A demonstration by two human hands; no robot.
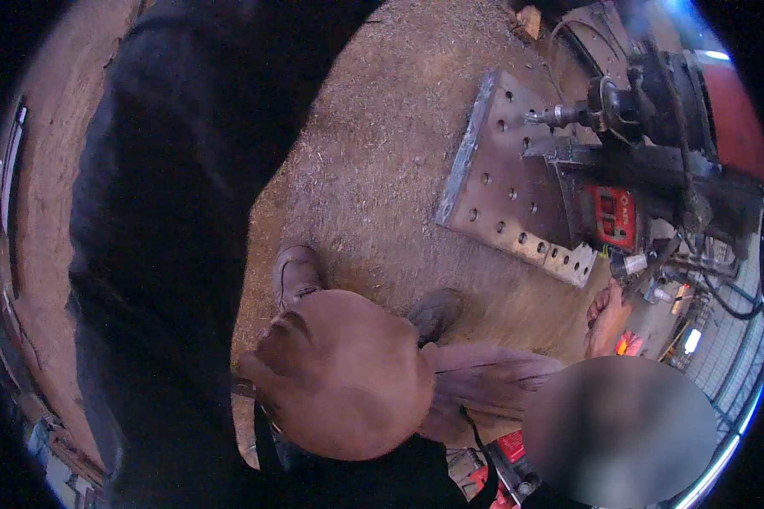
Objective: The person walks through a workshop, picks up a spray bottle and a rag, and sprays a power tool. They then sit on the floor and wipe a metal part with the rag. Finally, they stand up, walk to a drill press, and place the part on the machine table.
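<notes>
Neither of my hands shows in the view. A wide stretch of dark cloth (165, 212) fills the left side from top to bottom; whose clothing it is I cannot tell. At the lower middle is a person in brown, with a round brown cap (348, 382) seen from above and a brown sleeve (492, 373). A bare hand (607, 310), apparently that person's, is at a dark handle on the drilling machine (637, 110); its fingers are partly hidden. Beside the machine's metal bit lies a thick steel plate (518, 161) with several round holes.
Brown work boots (297, 276) stand on the dusty floor (382, 161). A red box-like part (615, 216) sits under the drilling machine. Cables and wire mesh (730, 356) line the right edge. Long metal pieces (8, 170) lie at the far left. A blurred patch covers the lower right.
</notes>
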